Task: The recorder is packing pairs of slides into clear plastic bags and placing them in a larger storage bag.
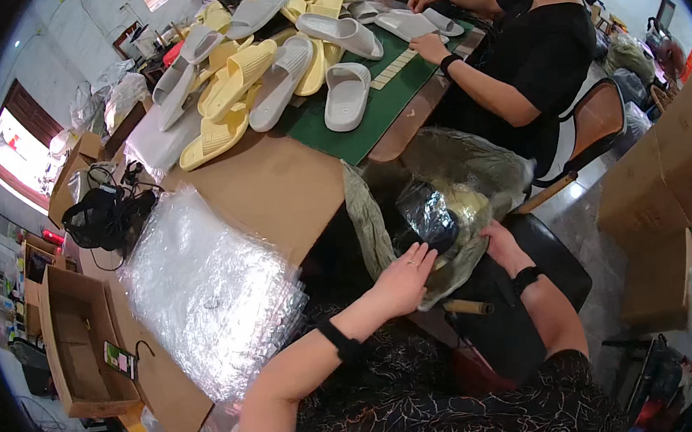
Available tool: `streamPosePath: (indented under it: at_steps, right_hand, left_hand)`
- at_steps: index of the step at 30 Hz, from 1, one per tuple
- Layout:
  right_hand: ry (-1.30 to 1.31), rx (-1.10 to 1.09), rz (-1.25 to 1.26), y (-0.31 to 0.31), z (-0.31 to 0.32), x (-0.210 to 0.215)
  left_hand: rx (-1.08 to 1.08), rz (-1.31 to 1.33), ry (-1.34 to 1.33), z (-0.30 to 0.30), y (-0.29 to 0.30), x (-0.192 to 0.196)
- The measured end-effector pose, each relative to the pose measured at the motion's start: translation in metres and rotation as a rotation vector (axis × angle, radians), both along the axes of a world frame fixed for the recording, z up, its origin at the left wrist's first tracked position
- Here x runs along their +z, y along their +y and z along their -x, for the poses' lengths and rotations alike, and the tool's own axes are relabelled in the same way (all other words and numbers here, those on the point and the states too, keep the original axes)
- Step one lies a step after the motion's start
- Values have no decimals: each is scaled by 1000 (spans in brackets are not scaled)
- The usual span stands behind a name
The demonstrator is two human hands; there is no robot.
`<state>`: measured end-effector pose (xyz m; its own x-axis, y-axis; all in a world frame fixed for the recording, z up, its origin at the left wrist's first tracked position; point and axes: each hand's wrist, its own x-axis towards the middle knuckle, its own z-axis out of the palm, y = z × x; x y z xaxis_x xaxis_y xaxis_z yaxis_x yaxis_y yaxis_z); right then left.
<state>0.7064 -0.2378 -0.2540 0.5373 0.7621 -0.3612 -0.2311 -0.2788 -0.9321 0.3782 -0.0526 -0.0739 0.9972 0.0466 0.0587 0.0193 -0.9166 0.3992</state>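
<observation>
**Slippers getting bagged at the desk edge**

Hands first: the left hand (404, 279) lies flat with fingers spread, palm down on the rim of a big translucent sack (475, 170) that hangs off the desk (276, 185) edge, so nothing's pinched in it. The right hand (503, 247) is at the sack's other side, and its fingers are tucked behind the plastic, so I can't tell how its grip stands. Between the two hands sits a dark slipper in a shiny clear bag (427, 215), resting in the sack's mouth with pale yellow ones under it. A stack of clear plastic bags (207, 292) lies on the desk to the left. Further back, yellow and grey slippers (265, 65) are piled on a green mat (377, 109), where a co-worker's hand (432, 45) rests.
</observation>
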Motion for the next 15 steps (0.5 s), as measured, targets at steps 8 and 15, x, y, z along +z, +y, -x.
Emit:
streamPosePath:
  at_steps: [8, 15]
  right_hand:
    - [433, 78, -391, 29, 81, 202]
    - [454, -410, 533, 52, 40, 94]
  left_hand:
    - [47, 259, 427, 0, 12, -29]
    - [9, 147, 663, 33, 13, -44]
